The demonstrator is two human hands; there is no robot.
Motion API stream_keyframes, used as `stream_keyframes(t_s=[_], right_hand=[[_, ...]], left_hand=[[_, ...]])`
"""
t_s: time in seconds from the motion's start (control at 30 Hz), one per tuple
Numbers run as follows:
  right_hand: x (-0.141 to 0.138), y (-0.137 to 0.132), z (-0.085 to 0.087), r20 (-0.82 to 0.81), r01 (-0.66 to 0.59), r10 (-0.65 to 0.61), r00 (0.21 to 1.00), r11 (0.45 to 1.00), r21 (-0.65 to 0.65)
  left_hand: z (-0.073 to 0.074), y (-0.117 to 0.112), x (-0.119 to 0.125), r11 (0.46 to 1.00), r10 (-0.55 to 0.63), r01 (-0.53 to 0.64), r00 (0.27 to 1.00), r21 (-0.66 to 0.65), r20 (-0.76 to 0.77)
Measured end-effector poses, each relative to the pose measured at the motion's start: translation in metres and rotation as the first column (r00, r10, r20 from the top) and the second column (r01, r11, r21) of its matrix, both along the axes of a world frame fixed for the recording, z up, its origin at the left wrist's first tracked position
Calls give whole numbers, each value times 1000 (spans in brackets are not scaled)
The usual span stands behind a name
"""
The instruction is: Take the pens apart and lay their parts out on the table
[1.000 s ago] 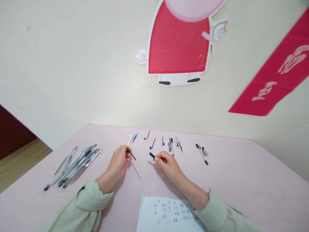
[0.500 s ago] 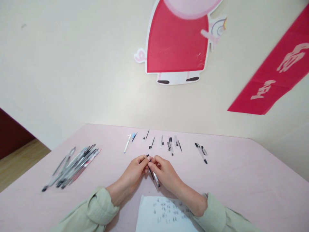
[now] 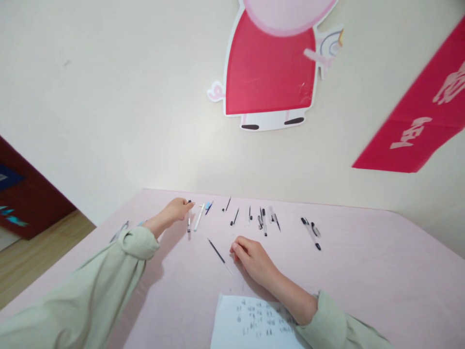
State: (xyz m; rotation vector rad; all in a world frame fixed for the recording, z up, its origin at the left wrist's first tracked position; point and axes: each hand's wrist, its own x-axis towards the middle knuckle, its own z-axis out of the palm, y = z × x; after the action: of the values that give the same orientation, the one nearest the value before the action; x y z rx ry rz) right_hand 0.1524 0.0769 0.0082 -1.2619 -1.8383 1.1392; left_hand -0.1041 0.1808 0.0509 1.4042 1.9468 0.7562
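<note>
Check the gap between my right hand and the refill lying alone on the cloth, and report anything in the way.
Nothing visible stands between your right hand and the refill; only bare cloth shows there. The paper lies nearer you, outside that gap.

A pale wall [image 3: 145,97] is standing behind a pink table [image 3: 363,281]. A red sticker [image 3: 271,68] and a red banner [image 3: 407,116] are hanging there. Brown floor [image 3: 47,252] is showing at left.
</note>
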Motion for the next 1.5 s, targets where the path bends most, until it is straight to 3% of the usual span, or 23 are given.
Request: stream_keyframes(t_s=[0.17,0.33,0.53,0.67,0.8,1.03,1.23,1.37,1.43,1.5], right_hand=[[-2,-6,4,197,-13,-5,980,996,91],[-10,-19,4,494,-109,10,870,979,172],[-14,-22,8,620,-102,-22,784,981,163],[-14,-21,13,652,-113,3,758,985,127],[-15,-19,13,669,-111,10,743,988,109],[-10,-14,5,605,-70,-33,796,987,147],[-9,-14,10,307,1,-10,952,999,32],[-16,-18,7,159,-27,28,987,1000,-10],[-18,-19,4,127,-47,47,991,999,-8],[-18,-19,3,116,-50,50,992,999,-3]], left_hand=[[-8,25,-9,996,1,-16,986,-87,-169],[-13,16,-7,997,15,-26,986,-66,-167],[-6,-43,12,999,-5,7,999,-43,38],[-13,-91,37,997,-69,76,972,-26,226],[-23,-119,56,985,-132,164,917,-52,376],[-21,-126,67,962,-203,259,894,-90,400],[-27,-124,75,966,-189,246,877,-76,442],[-36,-126,88,976,-170,217,834,-29,525],[-38,-123,87,982,-169,187,846,16,505],[-34,-112,77,989,-148,125,907,82,394]])
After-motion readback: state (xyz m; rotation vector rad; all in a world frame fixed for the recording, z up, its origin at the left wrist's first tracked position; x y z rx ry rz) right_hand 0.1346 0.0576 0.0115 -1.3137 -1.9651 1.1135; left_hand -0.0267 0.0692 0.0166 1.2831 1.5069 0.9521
